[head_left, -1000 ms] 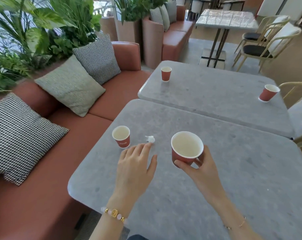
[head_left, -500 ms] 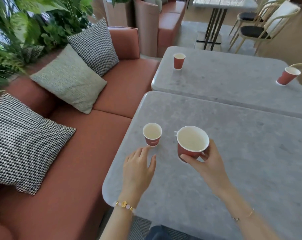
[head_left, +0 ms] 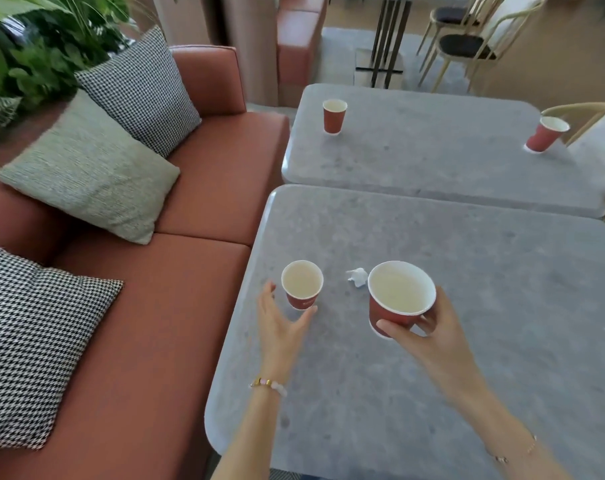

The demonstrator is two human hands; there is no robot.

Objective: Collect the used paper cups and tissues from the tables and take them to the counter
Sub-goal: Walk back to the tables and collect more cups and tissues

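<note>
Head: crumpled tissue [head_left: 357,277], round paper cup [head_left: 399,294].

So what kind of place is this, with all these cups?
Probably a café or lounge: grey tables side by side, a long reddish sofa with cushions, spare chairs beyond, and used red paper cups standing about.

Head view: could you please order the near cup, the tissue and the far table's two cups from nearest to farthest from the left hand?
1. Near cup, just ahead of the left hand.
2. Tissue, to that cup's right, beside the held cup.
3. Far table's left cup, straight ahead.
4. Far table's right cup, at the far right edge.
</note>
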